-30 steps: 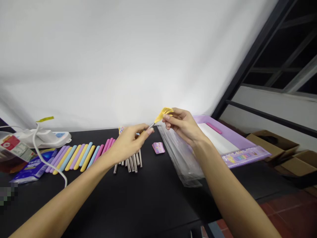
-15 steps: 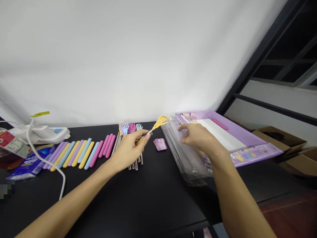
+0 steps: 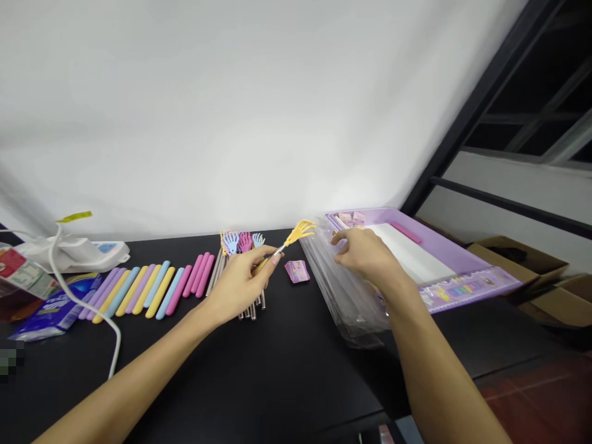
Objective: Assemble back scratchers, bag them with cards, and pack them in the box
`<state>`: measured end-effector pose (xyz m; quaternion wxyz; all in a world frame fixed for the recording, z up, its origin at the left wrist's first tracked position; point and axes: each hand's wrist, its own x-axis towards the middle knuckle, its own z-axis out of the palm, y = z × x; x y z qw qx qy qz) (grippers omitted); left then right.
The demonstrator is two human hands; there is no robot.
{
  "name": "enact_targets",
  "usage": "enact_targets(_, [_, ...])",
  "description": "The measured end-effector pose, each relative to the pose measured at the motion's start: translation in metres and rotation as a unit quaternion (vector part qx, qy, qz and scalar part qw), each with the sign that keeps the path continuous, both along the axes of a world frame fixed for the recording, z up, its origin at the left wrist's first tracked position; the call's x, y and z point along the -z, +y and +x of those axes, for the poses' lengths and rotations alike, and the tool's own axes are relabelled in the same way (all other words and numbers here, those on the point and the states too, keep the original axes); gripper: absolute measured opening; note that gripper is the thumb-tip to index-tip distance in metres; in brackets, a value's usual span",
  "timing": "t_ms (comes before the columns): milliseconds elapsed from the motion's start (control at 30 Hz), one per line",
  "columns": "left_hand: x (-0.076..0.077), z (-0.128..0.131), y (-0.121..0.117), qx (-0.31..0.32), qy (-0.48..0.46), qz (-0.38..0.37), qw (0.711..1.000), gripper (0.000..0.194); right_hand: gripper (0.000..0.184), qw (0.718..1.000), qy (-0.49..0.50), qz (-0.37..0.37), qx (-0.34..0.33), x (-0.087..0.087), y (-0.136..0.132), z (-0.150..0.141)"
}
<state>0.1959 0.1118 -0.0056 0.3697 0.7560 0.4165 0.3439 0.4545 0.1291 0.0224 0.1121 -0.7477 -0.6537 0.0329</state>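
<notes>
My left hand is closed around the handle of a yellow back scratcher, whose hand-shaped head points up and to the right. Over a stack of clear plastic bags, my right hand is bent with a gap between thumb and forefinger; nothing shows in that gap. Whether its fingertips touch the plastic is unclear. Behind and under my left hand lie more back scratchers with blue, pink and yellow heads and metal rods. Between my hands is a small stack of purple printed cards.
Several coloured tubes lie in a row on the black table. A white cable, a power strip and a blue packet are at the left. At right stand a purple printed tray and cardboard boxes.
The view has shifted slightly. My left hand still holds the yellow back scratcher, and my right hand keeps nearly the same place over the bags.
</notes>
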Motion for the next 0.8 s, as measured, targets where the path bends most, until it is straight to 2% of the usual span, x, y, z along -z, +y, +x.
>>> enact_targets(200, [0.0,0.0,-0.001,-0.008,0.001,0.007,1.0,0.039,0.037,0.998,0.009,0.034,0.056,-0.004,-0.006,-0.005])
enact_targets(367, [0.0,0.001,-0.002,-0.004,0.0,0.007,1.0,0.041,0.018,0.998,0.016,0.014,0.051,-0.001,-0.004,-0.009])
enact_targets(567, [-0.001,0.001,-0.003,0.002,-0.005,0.009,1.0,0.041,0.038,0.997,-0.041,0.014,0.056,0.005,-0.002,-0.01])
enact_targets(800, [-0.001,0.001,-0.004,-0.002,-0.005,0.019,1.0,0.041,0.042,0.997,-0.045,0.016,0.054,0.001,-0.004,-0.012])
